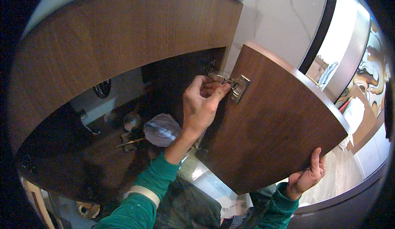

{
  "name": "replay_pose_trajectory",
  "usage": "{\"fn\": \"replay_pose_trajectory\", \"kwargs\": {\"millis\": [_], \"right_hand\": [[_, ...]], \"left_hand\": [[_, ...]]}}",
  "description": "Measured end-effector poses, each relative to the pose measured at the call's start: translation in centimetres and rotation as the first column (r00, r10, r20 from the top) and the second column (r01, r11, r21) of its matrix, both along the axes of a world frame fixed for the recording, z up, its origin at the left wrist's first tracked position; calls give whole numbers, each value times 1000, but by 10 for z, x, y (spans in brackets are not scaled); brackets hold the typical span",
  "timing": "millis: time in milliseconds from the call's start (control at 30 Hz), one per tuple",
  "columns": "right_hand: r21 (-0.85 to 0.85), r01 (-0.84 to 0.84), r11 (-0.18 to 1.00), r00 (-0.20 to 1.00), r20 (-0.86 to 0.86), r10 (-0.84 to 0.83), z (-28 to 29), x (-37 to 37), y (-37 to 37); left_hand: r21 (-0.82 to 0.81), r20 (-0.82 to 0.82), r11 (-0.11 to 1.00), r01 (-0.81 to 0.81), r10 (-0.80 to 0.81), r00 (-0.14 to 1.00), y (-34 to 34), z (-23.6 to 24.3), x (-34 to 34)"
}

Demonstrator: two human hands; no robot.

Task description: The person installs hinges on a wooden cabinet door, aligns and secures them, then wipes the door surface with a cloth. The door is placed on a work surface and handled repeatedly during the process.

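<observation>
My left hand (202, 105) reaches up to a metal cabinet hinge (240, 89), its thumb and fingers closed on the hinge's arm. The hinge's plate sits on the inner face of a brown wood-grain cabinet door (279, 118), near its upper left corner. Toward the cabinet's side wall the arm meets more metal hardware, partly hidden by my fingers. At the door's lower right, my right hand (308, 173) grips the edge, thumb on the near face and fingers behind it. The door stands swung out and looks tilted.
Behind my left arm the dark cabinet (119, 35) lies open. Inside are a crumpled pale bag or cloth (162, 130), a small round object (131, 121) and a hanging hook-shaped piece (89, 126). A marbled wall panel (279, 15) rises beside the door. At right, cardboard (364, 120) leans near a doorway.
</observation>
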State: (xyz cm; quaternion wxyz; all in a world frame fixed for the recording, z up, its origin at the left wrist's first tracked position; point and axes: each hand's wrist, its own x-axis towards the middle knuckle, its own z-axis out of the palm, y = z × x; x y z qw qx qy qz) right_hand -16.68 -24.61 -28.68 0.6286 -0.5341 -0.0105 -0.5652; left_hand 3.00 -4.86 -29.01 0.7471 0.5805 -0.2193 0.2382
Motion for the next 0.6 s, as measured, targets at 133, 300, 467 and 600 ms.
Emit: {"fn": "replay_pose_trajectory", "kwargs": {"millis": [133,300,467,600], "right_hand": [[-24,65,998,998,-10,-65,3,0,2],[-14,61,998,998,1,-61,6,1,5],[9,68,998,998,3,-68,10,-2,6],[27,70,997,997,41,-71,10,-1,8]], "left_hand": [[-4,-29,1000,-15,15,999,3,1,4],[-64,-35,998,-7,5,999,3,0,10],[-82,-33,993,87,-90,995,8,3,10],[-316,-30,944,95,-110,993,8,7,9]]}}
